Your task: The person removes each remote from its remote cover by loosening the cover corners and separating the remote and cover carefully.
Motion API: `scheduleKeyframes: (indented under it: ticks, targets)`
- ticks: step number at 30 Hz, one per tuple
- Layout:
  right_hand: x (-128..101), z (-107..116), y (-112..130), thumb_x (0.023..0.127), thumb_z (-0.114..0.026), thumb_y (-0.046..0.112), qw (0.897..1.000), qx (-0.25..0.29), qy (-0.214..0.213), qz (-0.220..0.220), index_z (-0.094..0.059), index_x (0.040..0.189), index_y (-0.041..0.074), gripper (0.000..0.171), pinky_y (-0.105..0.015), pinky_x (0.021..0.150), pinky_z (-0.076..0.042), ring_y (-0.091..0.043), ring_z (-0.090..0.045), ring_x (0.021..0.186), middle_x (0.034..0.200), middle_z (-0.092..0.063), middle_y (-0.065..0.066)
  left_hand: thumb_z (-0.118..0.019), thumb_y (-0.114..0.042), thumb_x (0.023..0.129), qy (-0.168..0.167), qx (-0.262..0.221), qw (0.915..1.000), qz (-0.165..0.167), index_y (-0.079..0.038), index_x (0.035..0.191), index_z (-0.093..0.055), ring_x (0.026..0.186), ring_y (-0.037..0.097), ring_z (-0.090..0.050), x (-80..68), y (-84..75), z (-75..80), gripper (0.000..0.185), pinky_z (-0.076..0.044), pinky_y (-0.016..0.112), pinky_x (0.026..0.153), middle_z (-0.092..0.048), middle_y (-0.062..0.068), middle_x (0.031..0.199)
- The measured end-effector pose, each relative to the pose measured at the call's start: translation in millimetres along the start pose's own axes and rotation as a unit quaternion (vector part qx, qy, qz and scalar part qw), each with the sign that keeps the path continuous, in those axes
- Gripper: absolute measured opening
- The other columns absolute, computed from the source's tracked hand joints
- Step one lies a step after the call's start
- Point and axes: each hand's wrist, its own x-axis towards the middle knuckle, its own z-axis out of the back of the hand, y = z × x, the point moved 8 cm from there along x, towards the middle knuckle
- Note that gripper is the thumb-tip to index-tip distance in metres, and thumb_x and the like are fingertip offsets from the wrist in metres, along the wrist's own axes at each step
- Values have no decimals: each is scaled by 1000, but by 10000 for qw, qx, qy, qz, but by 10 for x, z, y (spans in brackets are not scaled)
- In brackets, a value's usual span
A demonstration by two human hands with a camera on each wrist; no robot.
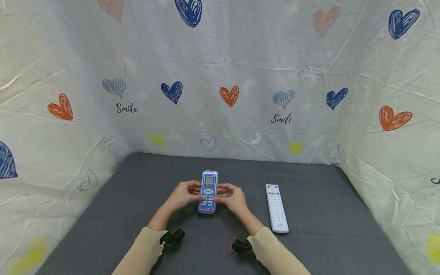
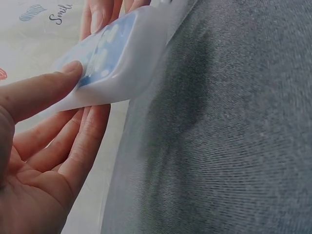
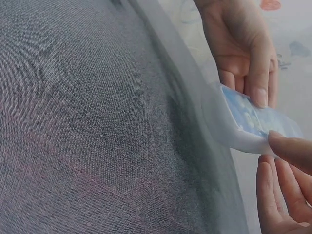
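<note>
The left hand [image 1: 183, 194] and right hand [image 1: 233, 198] both grip the blue remote [image 1: 208, 191] from opposite sides above the grey table [image 1: 137, 198], thumbs on its keypad, apparently to steady it, while a white remote [image 1: 276, 208] lies nearby.

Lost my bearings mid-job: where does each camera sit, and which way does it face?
Head: above, facing forward and down at the table, both hands and sleeves, a white remote.
Left wrist: beside the left hand, facing the blue remote.
Right wrist: beside the right hand, facing it too.
All three share the blue remote, pinched between both hands.
</note>
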Motion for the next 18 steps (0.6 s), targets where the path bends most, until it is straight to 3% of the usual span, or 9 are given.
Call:
scheduleKeyframes:
  ticks: [6, 12, 18]
  targets:
    - [23, 17, -6, 74, -78, 2, 9999, -116, -85, 55, -64, 117, 2, 46, -32, 73, -57, -28, -71, 86, 107, -68, -19, -81, -18, 74, -105, -15, 9999, -85, -1, 112, -63, 90, 19, -66, 25, -2, 19, 46, -56, 34, 76, -69, 10, 100]
    - [-60, 18, 233, 74, -75, -6, 9995, -149, -136, 263, -62, 116, -4, 44, -33, 71, -58, -38, -69, 87, 106, -66, -26, -82, -17, 73, -306, -57, 9993, -190, -3, 110, -64, 89, 19, -66, 27, -27, 39, 44, -55, 32, 75, -70, 10, 97]
    - [-161, 18, 423, 75, -75, -5, 9981, -384, -380, 290, -63, 114, -4, 41, -31, 71, -58, -36, -69, 89, 104, -68, -25, -84, -19, 71, -618, 18, 9980, -143, -11, 108, -66, 89, 17, -66, 20, -27, 71, 42, -53, 33, 75, -70, 6, 97]
